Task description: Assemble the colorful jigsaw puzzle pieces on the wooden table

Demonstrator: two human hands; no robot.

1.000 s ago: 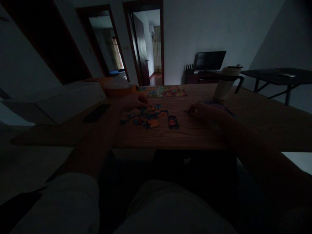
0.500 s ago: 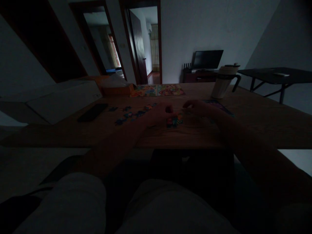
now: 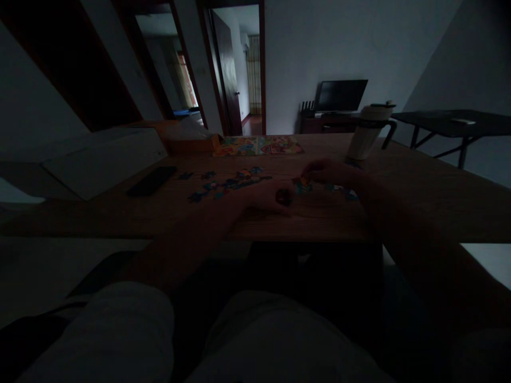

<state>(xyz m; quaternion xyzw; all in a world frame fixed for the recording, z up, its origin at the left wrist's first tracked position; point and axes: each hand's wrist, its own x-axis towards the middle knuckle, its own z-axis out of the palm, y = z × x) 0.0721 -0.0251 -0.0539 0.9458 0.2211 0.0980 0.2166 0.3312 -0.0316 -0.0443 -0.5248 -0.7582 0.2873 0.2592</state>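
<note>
The room is very dim. My left hand (image 3: 268,196) rests on the wooden table (image 3: 419,207) with its fingers curled over a dark reddish puzzle piece (image 3: 284,197). Just right of it my right hand (image 3: 329,173) pinches a colourful puzzle piece (image 3: 302,184) at its fingertips. Several loose puzzle pieces (image 3: 227,185) lie scattered to the left of both hands. A colourful picture board (image 3: 258,145) lies flat at the table's far side.
A white lidded mug (image 3: 365,135) stands at the far right of the table. A black phone (image 3: 151,181) lies at the left, beside a white box (image 3: 106,162) and an orange box (image 3: 190,142). Behind are a monitor (image 3: 341,96), open doorways and a dark side table (image 3: 451,121).
My left hand moved from the pile of pieces at the left to the middle, next to my right hand. My right hand picked up a colourful piece and shifted slightly left.
</note>
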